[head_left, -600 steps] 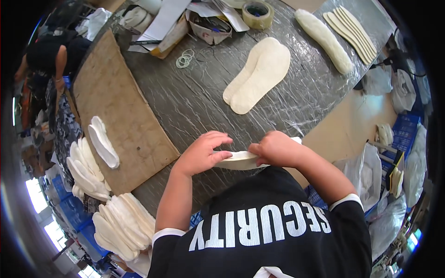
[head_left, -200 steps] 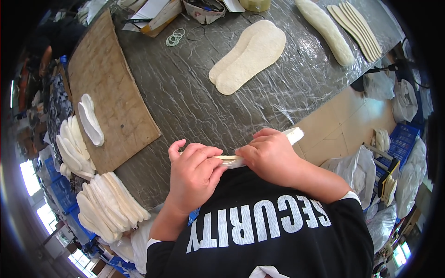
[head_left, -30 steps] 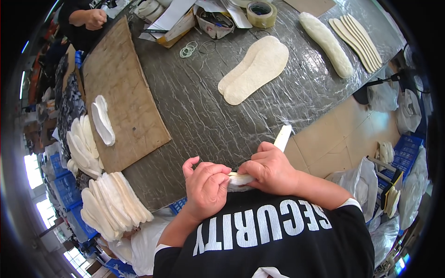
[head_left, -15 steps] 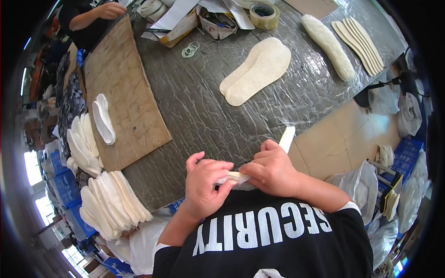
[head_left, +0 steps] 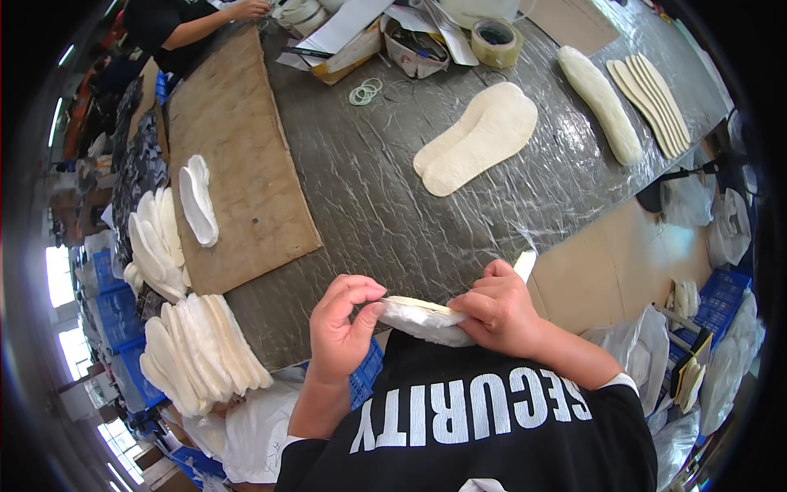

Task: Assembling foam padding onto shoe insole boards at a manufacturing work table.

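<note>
Both my hands hold a white shoe insole (head_left: 426, 318) edge-on, just over the near edge of the grey plastic-covered table (head_left: 377, 205). My left hand (head_left: 344, 328) pinches its left end with thumb and fingers. My right hand (head_left: 500, 310) grips its right part, and the insole's far tip (head_left: 525, 264) sticks out past my fingers. A cream insole pair (head_left: 479, 138) lies flat on the table beyond. To my left, a stack of white insoles (head_left: 201, 348) stands on edge by the table corner.
A brown cardboard sheet (head_left: 238, 164) with one white insole (head_left: 198, 201) lies at the left. More insoles (head_left: 152, 246) are stacked beside it. A tape roll (head_left: 496, 41), rubber bands (head_left: 365, 90), boxes and insole rows (head_left: 648, 94) sit at the back. Another person's arm (head_left: 221, 18) reaches in at top left.
My hands have shifted slightly along the insole; my left thumb and fingers have opened a little around its left end. The insole stays held at the table's near edge.
</note>
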Demonstrator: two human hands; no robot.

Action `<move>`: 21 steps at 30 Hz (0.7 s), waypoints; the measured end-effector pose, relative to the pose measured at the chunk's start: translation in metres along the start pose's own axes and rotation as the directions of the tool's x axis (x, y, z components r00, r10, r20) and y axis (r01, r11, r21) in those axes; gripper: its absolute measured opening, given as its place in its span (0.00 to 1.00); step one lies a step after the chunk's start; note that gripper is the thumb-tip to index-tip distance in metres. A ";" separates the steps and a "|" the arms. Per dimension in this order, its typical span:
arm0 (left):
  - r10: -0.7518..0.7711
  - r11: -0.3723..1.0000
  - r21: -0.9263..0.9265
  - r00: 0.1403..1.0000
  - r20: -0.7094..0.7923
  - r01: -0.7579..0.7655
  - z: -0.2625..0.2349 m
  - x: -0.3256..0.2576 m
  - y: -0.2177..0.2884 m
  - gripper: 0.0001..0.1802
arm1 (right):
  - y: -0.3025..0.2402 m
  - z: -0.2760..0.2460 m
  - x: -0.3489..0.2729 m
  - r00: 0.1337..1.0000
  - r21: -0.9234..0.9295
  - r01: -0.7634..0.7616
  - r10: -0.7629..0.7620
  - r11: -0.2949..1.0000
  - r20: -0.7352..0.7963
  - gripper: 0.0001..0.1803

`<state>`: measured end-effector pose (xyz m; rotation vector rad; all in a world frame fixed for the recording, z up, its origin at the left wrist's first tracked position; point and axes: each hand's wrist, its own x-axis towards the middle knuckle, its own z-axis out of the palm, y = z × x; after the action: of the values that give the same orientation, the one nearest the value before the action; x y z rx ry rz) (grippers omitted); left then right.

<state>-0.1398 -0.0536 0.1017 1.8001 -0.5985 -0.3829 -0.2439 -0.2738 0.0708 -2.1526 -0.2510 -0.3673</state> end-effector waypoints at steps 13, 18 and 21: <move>0.321 0.838 0.435 0.942 0.095 -0.330 0.006 0.017 0.013 0.13 | -0.001 0.002 0.004 0.998 0.057 -0.030 0.027 0.998 0.051 0.15; 0.349 0.811 0.455 0.928 0.129 -0.368 0.008 0.015 0.013 0.13 | -0.002 0.003 0.004 0.999 0.028 -0.041 0.040 0.999 0.029 0.14; 0.334 0.812 0.469 0.936 0.112 -0.346 0.015 0.010 0.015 0.12 | -0.003 0.004 0.002 0.995 0.006 -0.104 0.104 0.995 -0.008 0.13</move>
<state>-0.1424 -0.0748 0.1118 2.1055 -1.0919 0.0015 -0.2423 -0.2689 0.0720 -2.1484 -0.1351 -0.3150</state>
